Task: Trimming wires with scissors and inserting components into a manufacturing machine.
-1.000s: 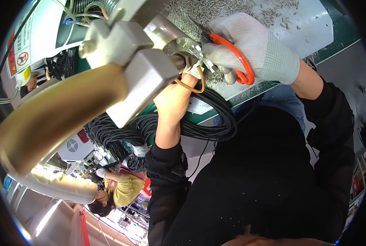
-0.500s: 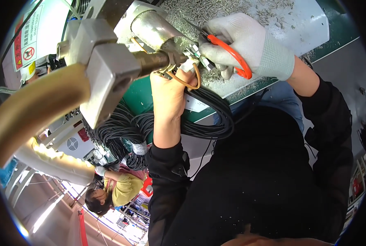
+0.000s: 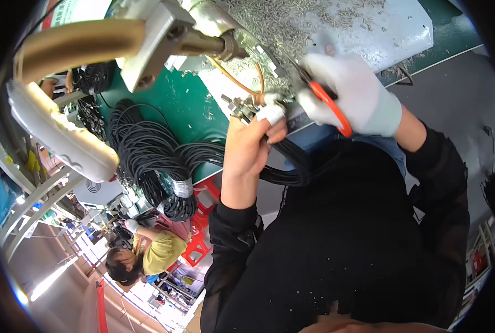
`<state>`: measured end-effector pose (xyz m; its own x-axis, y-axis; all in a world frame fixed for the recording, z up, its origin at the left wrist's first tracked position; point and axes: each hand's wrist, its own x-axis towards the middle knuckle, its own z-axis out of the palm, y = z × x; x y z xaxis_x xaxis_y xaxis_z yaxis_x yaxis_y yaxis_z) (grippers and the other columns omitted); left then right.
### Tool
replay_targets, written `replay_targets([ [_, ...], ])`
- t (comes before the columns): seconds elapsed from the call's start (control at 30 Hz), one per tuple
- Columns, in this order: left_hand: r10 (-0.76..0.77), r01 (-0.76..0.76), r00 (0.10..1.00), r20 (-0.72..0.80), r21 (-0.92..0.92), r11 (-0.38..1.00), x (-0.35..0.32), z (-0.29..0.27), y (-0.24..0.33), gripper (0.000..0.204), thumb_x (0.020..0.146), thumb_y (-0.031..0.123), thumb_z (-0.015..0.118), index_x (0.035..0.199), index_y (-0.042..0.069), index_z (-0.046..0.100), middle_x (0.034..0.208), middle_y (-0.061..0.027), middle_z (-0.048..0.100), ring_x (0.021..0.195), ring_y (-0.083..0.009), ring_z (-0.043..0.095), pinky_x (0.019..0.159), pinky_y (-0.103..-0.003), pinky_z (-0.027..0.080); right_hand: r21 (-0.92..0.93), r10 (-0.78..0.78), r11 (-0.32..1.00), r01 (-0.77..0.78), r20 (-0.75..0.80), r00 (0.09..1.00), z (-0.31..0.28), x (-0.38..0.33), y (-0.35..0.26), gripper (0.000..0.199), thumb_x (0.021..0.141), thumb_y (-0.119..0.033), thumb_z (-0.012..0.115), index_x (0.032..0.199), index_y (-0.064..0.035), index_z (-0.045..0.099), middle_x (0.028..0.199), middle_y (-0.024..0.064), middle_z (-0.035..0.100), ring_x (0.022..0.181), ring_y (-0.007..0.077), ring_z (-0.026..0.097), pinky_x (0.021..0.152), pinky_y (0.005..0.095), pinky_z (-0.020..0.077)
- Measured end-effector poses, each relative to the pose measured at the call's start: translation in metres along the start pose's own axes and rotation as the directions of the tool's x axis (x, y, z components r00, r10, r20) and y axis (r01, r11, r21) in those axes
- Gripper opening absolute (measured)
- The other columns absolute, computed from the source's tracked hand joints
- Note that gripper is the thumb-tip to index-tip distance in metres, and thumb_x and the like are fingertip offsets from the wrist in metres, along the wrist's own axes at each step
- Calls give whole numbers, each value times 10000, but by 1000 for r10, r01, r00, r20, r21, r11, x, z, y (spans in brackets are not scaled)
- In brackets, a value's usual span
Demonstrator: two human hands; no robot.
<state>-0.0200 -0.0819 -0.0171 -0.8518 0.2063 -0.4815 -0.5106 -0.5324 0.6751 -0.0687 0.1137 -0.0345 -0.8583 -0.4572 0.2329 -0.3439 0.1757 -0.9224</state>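
My left hand (image 3: 250, 136), with a white wrap on a finger, is closed around a bundle of black cables (image 3: 289, 158). Small metal connector ends (image 3: 236, 111) stick out above its fingers. In a pale glove, my right hand (image 3: 355, 91) is closed on orange-handled scissors (image 3: 329, 105), whose thin dark tip points up and left. The hands are close together at the table's near edge. A brown bent wire or thin tube (image 3: 230, 77) runs down behind the left hand from the metal fixture (image 3: 225, 47).
Many small metal bits lie across a pale sheet (image 3: 403, 39) on the green table (image 3: 183, 111). Coiled black cables (image 3: 142, 139) sit at the left. A thick tan tube (image 3: 86, 44) with a metal block (image 3: 161, 41) overhangs them. Farther off, a person in yellow (image 3: 161, 252) is working near red stools (image 3: 197, 250).
Both hands have come down toward me, away from the metal fixture. My left hand has drawn the cable ends clear of the fixture's nozzle. The view has shifted, showing more of the coils.
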Motion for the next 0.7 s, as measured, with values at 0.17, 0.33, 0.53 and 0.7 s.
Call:
replay_targets([
  [0.17,-46,52,995,94,-65,997,-18,3,-15,128,884,11,544,1009,-15,528,693,-30,498,567,-104,435,515,-247,370,-136,-73,989,65,-53,996,-2,-30,-11,146,735,-123,649,779,-30,545,581,122,528,502,261,579,486,314,442],
  [0.33,168,-149,985,-27,342,928,-23,19,-12,129,896,25,536,1017,-20,529,743,-61,554,625,-128,509,571,-259,430,-125,156,980,-155,0,988,-37,-50,-31,203,792,-175,652,846,-18,534,607,155,528,561,333,575,512,361,444],
  [0.53,124,-161,987,104,711,685,-32,50,-21,207,860,33,622,1040,-11,531,814,-56,602,740,-115,571,679,-233,456,-314,234,918,-244,-70,970,-42,-59,-50,209,772,-181,638,873,-10,572,588,129,518,515,253,569,501,317,430],
  [0.7,198,-298,954,223,733,611,-33,49,-25,304,811,23,677,1074,-3,527,841,-39,617,791,-80,568,723,-215,448,-58,181,983,-175,111,977,-38,-44,-64,222,818,-210,614,770,0,560,550,126,523,500,261,561,488,315,434],
])
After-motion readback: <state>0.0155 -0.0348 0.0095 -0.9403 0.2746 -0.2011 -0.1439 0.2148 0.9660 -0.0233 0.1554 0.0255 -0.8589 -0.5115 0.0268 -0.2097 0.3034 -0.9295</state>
